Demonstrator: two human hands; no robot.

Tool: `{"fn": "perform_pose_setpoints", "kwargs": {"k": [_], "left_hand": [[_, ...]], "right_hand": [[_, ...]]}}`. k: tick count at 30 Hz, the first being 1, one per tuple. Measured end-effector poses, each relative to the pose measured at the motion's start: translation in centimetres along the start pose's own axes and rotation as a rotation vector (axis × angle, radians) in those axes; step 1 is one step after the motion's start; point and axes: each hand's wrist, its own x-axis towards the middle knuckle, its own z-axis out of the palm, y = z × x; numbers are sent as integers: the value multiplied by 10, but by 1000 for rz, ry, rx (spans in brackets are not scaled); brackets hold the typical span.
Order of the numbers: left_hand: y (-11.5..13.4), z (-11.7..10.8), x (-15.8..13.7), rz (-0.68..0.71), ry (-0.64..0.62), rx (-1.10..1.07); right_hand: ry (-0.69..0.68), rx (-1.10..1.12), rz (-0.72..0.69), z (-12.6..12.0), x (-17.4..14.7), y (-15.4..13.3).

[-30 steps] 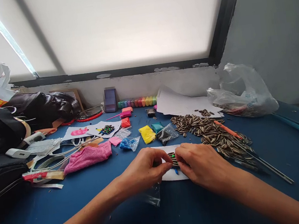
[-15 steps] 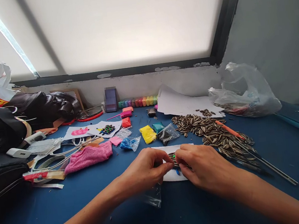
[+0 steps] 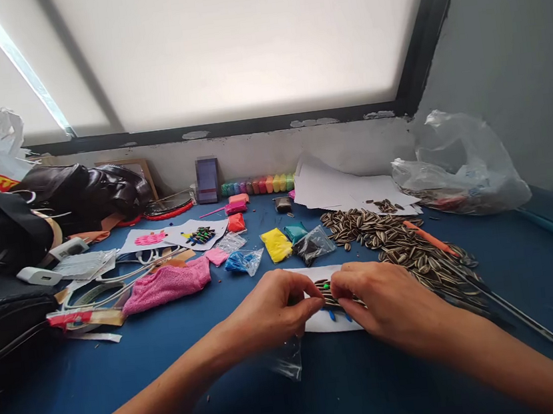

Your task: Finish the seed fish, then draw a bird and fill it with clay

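Note:
A small white sheet of paper (image 3: 317, 323) lies under both hands, with striped sunflower seeds (image 3: 322, 284) laid side by side on it. Among the seeds sits a bright green clay bit (image 3: 326, 287). Two blue clay bits (image 3: 332, 315) show at the near side of the seeds. My left hand (image 3: 281, 304) reaches over the left part of the paper, thumb and forefinger pinched together; anything between the tips is too small to name. Over the right part, my right hand (image 3: 380, 291) is closed too, its fingertips down at the seeds and hidden behind the hand.
A big heap of sunflower seeds (image 3: 412, 244) spreads to the right, with orange-handled tweezers (image 3: 429, 238) on it. Beyond the paper lie yellow (image 3: 276, 244), teal and black clay packets. A clear plastic bag (image 3: 289, 360) rests below my left wrist. Pink cloth (image 3: 168, 286) lies left.
My right hand has shifted slightly right, and a second blue bit now shows beside it. My left hand keeps its pinch. The whole view has moved a little.

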Motion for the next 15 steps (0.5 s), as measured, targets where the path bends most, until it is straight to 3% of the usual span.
{"fn": "perform_pose_setpoints", "kwargs": {"k": [9, 15], "left_hand": [[0, 1, -1, 3, -4, 1], [-1, 0, -2, -2, -93, -88]], "right_hand": [[-34, 25, -5, -5, 0, -1], [-40, 76, -21, -6, 0, 1]]}}
